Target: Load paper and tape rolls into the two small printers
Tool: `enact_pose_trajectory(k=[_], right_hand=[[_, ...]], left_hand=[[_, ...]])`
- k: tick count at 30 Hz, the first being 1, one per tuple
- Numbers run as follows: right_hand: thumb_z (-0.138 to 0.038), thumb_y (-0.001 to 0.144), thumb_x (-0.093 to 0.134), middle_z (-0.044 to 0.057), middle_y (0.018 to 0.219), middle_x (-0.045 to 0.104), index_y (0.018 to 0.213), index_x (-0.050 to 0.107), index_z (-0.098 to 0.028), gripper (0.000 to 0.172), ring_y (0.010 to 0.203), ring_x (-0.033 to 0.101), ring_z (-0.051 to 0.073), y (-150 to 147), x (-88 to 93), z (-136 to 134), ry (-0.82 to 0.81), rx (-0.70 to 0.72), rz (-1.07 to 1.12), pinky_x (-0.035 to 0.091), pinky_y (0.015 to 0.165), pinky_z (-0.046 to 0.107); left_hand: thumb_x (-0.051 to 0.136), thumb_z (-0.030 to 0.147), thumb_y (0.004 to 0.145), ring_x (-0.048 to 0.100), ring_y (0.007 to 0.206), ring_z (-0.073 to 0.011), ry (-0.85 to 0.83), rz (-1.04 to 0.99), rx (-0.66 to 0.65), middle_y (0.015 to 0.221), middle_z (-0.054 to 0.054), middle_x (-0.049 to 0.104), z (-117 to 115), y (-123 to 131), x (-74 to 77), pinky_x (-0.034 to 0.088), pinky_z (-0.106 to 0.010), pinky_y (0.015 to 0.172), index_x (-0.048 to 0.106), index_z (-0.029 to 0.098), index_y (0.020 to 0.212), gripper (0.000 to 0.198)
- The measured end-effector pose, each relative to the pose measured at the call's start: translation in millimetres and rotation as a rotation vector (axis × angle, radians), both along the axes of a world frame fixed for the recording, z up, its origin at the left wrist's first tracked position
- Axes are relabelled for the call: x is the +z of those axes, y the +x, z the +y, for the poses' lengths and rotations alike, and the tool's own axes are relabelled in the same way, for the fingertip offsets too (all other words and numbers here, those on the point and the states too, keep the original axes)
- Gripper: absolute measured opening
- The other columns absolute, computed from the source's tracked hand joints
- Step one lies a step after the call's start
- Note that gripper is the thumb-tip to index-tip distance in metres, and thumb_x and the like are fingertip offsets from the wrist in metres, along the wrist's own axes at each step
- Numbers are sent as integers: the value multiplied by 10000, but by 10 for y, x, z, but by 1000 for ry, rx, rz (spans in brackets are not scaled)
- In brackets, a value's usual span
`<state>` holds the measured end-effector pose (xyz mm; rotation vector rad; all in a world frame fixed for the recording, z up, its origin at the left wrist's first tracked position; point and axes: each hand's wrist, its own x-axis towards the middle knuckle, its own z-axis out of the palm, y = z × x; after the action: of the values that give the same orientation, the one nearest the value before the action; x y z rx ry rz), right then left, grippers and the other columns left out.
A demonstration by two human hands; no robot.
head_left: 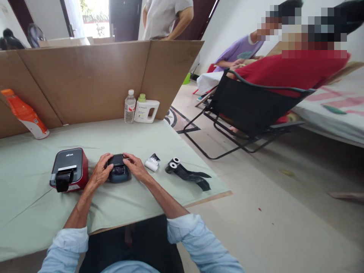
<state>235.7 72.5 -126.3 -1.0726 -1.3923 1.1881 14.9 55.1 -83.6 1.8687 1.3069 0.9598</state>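
A small, rounded, dark plastic device (118, 175) sat between the left hand (102, 170) and the right hand (134, 167), at a bench (119, 138) covered in pale green cloth. Both hands gripped its sides, fingers curled round, thumbs near the top. Left of the device stood a boxy red-and-black plastic machine (81, 165); right of the device lay a small white roll (151, 166), then 2 black rolls with white cores (174, 164).

We clasp a dark device (118, 176) between our left hand (101, 171) and right hand (135, 167) near the bench (127, 201)'s front edge; black rolls (172, 166) lie toward the front-right corner.
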Motion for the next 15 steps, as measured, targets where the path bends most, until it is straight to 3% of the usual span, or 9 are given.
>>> enact_pose_trajectory(k=[10, 15], right_hand=[[-410, 797, 782, 109, 1186, 738, 1309, 734, -176, 565, 1007, 692, 231, 73, 59, 115, -116, 88, 32, 561, 981, 417], [-456, 829, 759, 97, 1208, 727, 1320, 725, -210, 550, 979, 689, 215, 41, -12, 87, -98, 46, 44, 572, 947, 401]], left_hand=[[629, 225, 852, 548, 1402, -314, -7, 23, -20, 1470, -127, 582, 47, 3, 74, 530, -531, 1119, 695, 231, 1301, 454], [609, 273, 888, 509, 1440, -314, -7, 13, -30, 1500, -134, 556, 11, 4, 79, 518, -524, 1134, 666, 226, 1333, 451]])
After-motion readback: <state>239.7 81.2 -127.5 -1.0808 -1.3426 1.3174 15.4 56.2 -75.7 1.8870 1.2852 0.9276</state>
